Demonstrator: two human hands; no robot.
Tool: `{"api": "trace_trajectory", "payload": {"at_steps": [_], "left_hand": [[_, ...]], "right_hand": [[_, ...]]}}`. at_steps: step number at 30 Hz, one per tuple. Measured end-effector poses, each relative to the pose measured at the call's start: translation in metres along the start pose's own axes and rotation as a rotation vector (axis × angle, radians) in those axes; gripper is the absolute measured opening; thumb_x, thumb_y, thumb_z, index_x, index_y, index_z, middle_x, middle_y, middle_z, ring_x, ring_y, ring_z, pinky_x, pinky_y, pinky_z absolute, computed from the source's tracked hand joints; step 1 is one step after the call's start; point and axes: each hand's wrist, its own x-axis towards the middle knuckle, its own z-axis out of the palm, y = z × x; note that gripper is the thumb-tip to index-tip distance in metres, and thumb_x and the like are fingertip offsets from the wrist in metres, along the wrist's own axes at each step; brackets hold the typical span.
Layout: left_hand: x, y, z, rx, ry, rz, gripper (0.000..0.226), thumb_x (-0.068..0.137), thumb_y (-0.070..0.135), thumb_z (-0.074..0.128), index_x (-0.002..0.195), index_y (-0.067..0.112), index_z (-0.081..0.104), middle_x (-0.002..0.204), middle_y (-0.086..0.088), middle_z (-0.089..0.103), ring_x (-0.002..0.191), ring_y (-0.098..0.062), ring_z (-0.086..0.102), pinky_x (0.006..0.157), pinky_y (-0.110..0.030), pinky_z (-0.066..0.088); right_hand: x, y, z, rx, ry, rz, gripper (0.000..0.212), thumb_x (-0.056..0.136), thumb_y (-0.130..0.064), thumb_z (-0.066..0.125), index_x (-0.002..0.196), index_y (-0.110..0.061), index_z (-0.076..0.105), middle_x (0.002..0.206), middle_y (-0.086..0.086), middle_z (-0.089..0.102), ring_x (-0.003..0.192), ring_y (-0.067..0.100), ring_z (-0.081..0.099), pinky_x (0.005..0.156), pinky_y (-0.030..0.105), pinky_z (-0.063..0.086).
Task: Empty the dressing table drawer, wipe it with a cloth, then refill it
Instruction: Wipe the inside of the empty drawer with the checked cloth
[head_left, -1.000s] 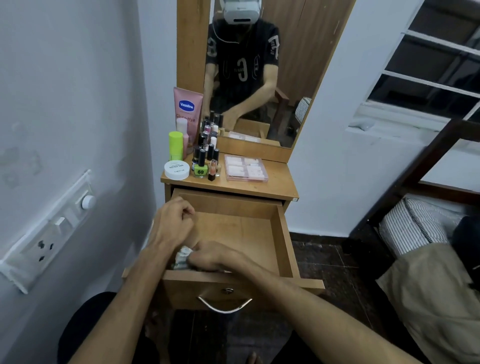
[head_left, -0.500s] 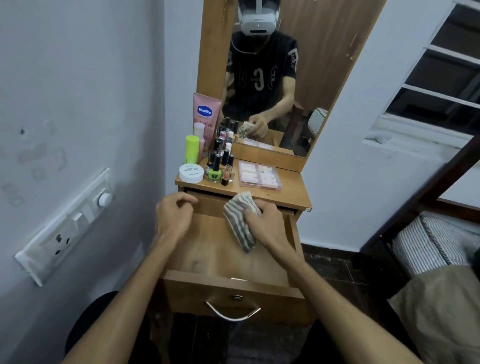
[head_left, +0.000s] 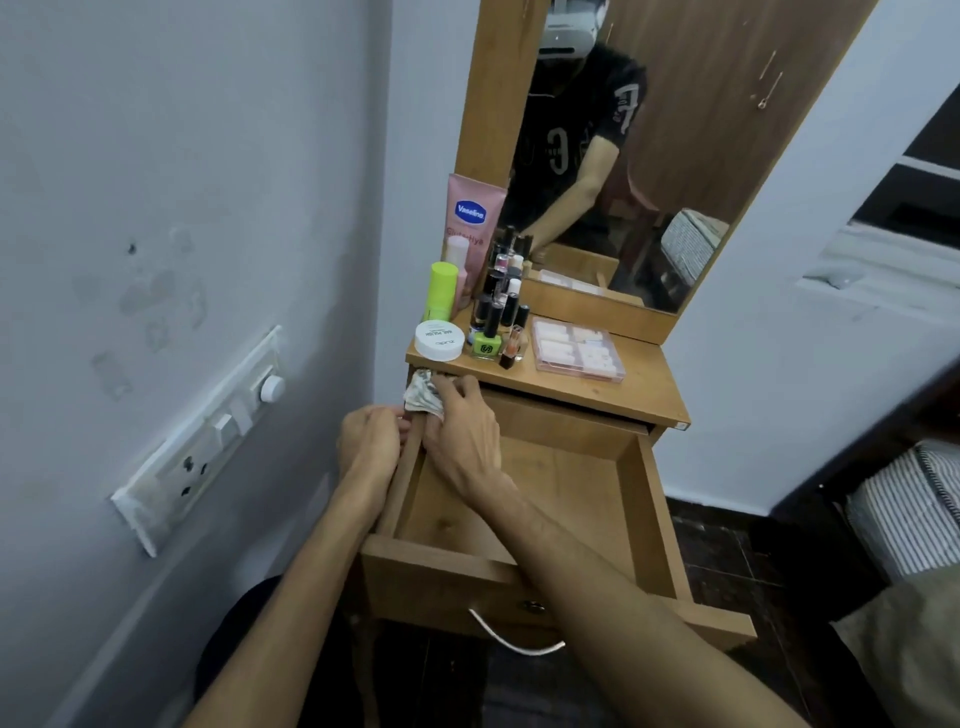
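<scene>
The wooden drawer (head_left: 576, 493) of the dressing table is pulled out, and its floor is bare. My right hand (head_left: 462, 431) grips a striped grey cloth (head_left: 422, 396) and presses it at the drawer's back left corner, just under the table top. My left hand (head_left: 370, 441) rests on the drawer's left side wall with fingers curled over the rim, touching the right hand. On the table top (head_left: 644, 384) stand a white jar (head_left: 439, 340), a green nail polish bottle (head_left: 487, 343), several dark small bottles, a green tube (head_left: 440, 298), a pink Vaseline tube (head_left: 470, 228) and a pink compartment box (head_left: 577, 351).
A mirror (head_left: 623, 156) rises behind the table top. The wall on the left carries a white switch and socket panel (head_left: 208, 436) close to my left arm. A striped pillow (head_left: 909, 509) and a bed lie at the right. The floor is dark tile.
My right hand has carried the cloth from the drawer's middle back edge to its back left corner. The left hand has slid back along the left wall to meet it.
</scene>
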Motion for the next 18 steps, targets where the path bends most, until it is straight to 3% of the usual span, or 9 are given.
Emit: {"api": "trace_trajectory", "payload": {"at_steps": [4, 6, 7, 8, 10, 13, 18], "left_hand": [[-0.002, 0.001, -0.002, -0.097, 0.0, -0.061, 0.029, 0.089, 0.004, 0.046, 0.107, 0.0, 0.069, 0.092, -0.017, 0.073, 0.09, -0.034, 0.071, 0.091, -0.044, 0.058], [-0.006, 0.004, -0.003, -0.134, 0.011, -0.088, 0.025, 0.092, 0.005, 0.047, 0.107, 0.002, 0.066, 0.093, -0.018, 0.072, 0.089, -0.033, 0.069, 0.09, -0.044, 0.057], [-0.007, 0.005, -0.004, -0.144, 0.019, -0.09, 0.024, 0.09, 0.009, 0.049, 0.102, 0.003, 0.068, 0.091, -0.017, 0.072, 0.086, -0.033, 0.069, 0.089, -0.045, 0.057], [-0.008, 0.005, -0.006, -0.136, 0.031, -0.087, 0.025, 0.083, 0.015, 0.053, 0.095, 0.005, 0.072, 0.088, -0.016, 0.073, 0.084, -0.033, 0.07, 0.089, -0.047, 0.058], [-0.006, 0.002, -0.009, -0.127, 0.057, -0.073, 0.025, 0.07, 0.021, 0.052, 0.08, 0.013, 0.074, 0.084, -0.013, 0.075, 0.083, -0.034, 0.072, 0.087, -0.05, 0.058], [-0.014, 0.004, -0.014, -0.117, 0.038, -0.075, 0.027, 0.073, 0.015, 0.048, 0.08, 0.009, 0.073, 0.074, -0.01, 0.075, 0.074, -0.031, 0.072, 0.083, -0.045, 0.06], [-0.024, 0.008, -0.016, -0.04, -0.02, -0.093, 0.024, 0.073, 0.011, 0.056, 0.086, 0.0, 0.073, 0.073, -0.013, 0.075, 0.07, -0.031, 0.07, 0.083, -0.045, 0.059]], "right_hand": [[0.006, -0.007, -0.012, 0.13, -0.101, 0.107, 0.048, 0.094, -0.017, 0.047, 0.138, -0.024, 0.064, 0.128, 0.014, 0.06, 0.114, 0.039, 0.059, 0.099, 0.043, 0.048], [0.008, -0.006, -0.026, 0.131, -0.195, 0.095, 0.028, 0.09, -0.022, 0.045, 0.101, -0.026, 0.07, 0.104, 0.01, 0.07, 0.101, 0.037, 0.063, 0.086, 0.039, 0.051], [0.006, -0.006, -0.033, 0.138, -0.255, 0.088, 0.02, 0.089, -0.023, 0.045, 0.083, -0.023, 0.064, 0.09, 0.007, 0.07, 0.09, 0.036, 0.064, 0.077, 0.038, 0.051], [0.001, -0.008, -0.041, 0.156, -0.326, 0.083, 0.021, 0.09, -0.022, 0.047, 0.076, -0.019, 0.062, 0.081, 0.005, 0.069, 0.081, 0.034, 0.064, 0.071, 0.038, 0.051], [-0.016, -0.013, -0.052, 0.19, -0.495, 0.053, 0.026, 0.094, -0.02, 0.049, 0.078, -0.009, 0.065, 0.074, 0.005, 0.067, 0.068, 0.024, 0.06, 0.068, 0.039, 0.053], [-0.045, -0.024, -0.064, 0.278, -0.694, 0.028, 0.019, 0.092, -0.012, 0.053, 0.074, -0.008, 0.057, 0.07, 0.007, 0.057, 0.062, 0.016, 0.046, 0.06, 0.032, 0.038], [-0.065, -0.03, -0.08, 0.337, -0.74, 0.046, 0.016, 0.088, -0.009, 0.055, 0.073, -0.014, 0.059, 0.071, -0.001, 0.06, 0.066, 0.013, 0.05, 0.061, 0.029, 0.039]]}}
